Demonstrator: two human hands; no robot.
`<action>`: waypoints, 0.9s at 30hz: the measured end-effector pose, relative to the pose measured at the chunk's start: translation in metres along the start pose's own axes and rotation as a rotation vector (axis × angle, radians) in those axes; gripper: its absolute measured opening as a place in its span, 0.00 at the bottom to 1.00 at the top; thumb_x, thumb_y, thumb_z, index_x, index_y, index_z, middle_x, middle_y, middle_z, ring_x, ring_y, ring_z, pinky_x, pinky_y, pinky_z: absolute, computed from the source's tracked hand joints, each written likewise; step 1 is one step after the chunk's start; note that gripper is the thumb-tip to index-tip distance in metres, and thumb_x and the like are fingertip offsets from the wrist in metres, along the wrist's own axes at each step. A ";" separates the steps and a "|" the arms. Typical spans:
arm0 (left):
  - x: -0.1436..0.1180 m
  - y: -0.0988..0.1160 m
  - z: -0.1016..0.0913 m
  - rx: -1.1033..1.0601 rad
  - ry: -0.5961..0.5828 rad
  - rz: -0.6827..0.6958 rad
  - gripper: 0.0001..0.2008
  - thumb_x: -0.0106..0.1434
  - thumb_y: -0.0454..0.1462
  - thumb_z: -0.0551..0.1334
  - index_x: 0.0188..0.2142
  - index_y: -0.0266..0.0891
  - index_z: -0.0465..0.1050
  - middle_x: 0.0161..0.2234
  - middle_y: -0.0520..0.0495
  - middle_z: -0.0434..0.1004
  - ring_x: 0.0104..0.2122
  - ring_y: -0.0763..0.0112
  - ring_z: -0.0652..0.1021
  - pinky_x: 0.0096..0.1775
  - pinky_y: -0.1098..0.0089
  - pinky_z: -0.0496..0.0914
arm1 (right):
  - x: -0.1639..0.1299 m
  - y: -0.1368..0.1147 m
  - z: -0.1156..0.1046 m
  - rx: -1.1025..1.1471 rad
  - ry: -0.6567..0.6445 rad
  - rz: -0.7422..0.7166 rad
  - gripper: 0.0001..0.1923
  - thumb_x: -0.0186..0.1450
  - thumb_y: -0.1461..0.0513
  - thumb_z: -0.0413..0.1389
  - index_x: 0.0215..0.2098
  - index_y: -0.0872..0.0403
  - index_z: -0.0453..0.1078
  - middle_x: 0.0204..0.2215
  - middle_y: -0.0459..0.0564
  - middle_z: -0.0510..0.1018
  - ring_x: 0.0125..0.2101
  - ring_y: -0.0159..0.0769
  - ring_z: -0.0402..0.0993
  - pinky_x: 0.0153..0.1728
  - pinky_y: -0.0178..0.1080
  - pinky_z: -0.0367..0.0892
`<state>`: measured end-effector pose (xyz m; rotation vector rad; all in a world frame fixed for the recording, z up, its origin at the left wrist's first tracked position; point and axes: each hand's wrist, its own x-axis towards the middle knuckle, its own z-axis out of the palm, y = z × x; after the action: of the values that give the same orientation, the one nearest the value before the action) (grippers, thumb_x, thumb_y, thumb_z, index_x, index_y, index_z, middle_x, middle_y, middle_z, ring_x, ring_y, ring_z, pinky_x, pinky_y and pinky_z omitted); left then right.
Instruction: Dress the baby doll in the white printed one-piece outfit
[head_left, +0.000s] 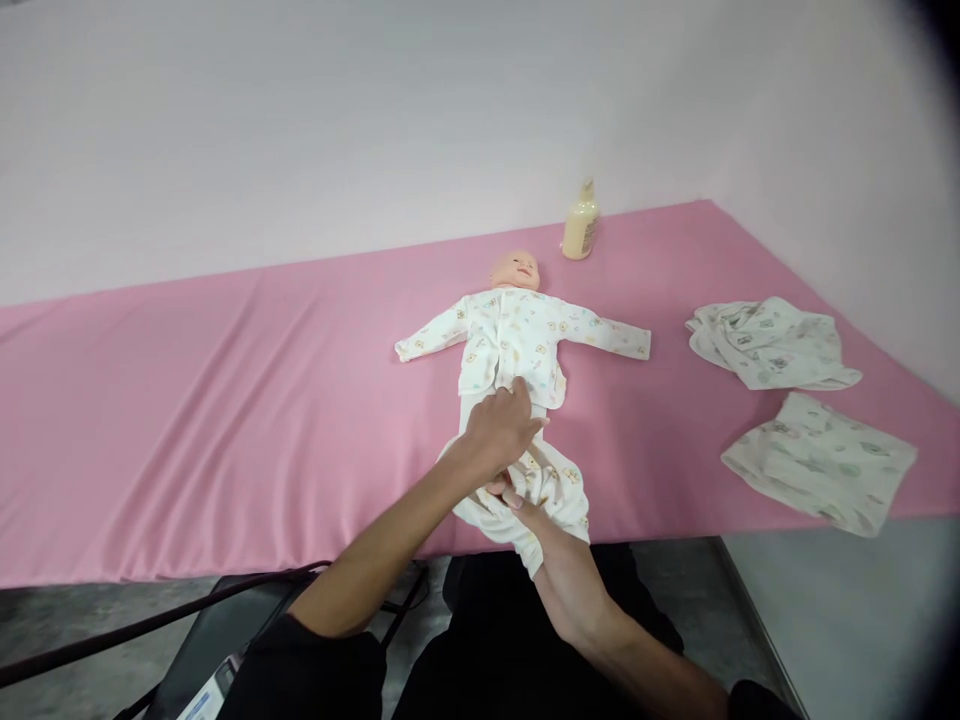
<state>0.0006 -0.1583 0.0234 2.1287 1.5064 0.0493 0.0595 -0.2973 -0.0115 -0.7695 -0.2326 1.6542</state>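
Near the front edge of the bed (pixel 225 400), midway along its pink sheet, a baby doll (pixel 515 270) lay on its back with its head toward the wall. Its printed shirt (pixel 517 335) was already on, sleeves spread out to either side and the front closed as far as could be seen. The matching trousers (pixel 551 485) covered the legs but were bunched and wrinkled, the leg ends hanging just over the front edge, so the lower half looked only partly done. The left hand (pixel 499 430) lay over the doll's waist where shirt and trousers met, fingers curled down on the cloth; whether it pinched the waistband could not be told. The right hand (pixel 559 560) came up from below with its grip closed on the trouser cloth near the foot end. Toward the right end of the bed two more folded garments (pixel 772 340) (pixel 821 460) lay untouched, well apart from the doll. A cream bottle (pixel 581 225) stood at the back edge, near the doll's head.
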 end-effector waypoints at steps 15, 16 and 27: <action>-0.001 -0.004 0.022 -0.104 -0.005 -0.021 0.39 0.59 0.37 0.59 0.66 0.35 0.43 0.40 0.37 0.71 0.41 0.47 0.75 0.44 0.55 0.67 | -0.024 0.033 -0.035 -0.316 -0.016 -0.089 0.22 0.61 0.60 0.63 0.54 0.46 0.73 0.47 0.46 0.81 0.58 0.40 0.68 0.65 0.48 0.56; -0.001 -0.006 0.020 -0.158 0.003 -0.038 0.39 0.58 0.38 0.60 0.65 0.36 0.44 0.38 0.39 0.71 0.39 0.49 0.75 0.43 0.55 0.67 | -0.025 0.036 -0.037 -0.311 -0.014 -0.080 0.21 0.61 0.60 0.63 0.53 0.46 0.74 0.46 0.46 0.81 0.59 0.40 0.67 0.65 0.48 0.55; 0.002 -0.025 0.020 -0.577 0.045 -0.086 0.45 0.55 0.47 0.66 0.66 0.44 0.42 0.43 0.44 0.70 0.42 0.56 0.74 0.45 0.60 0.68 | -0.015 0.033 -0.037 -0.248 0.033 -0.011 0.21 0.60 0.59 0.64 0.52 0.46 0.74 0.49 0.47 0.79 0.58 0.41 0.68 0.64 0.50 0.56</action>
<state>-0.0141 -0.1583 -0.0053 1.6090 1.3940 0.4478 0.0563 -0.3291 -0.0522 -0.9783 -0.4233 1.6191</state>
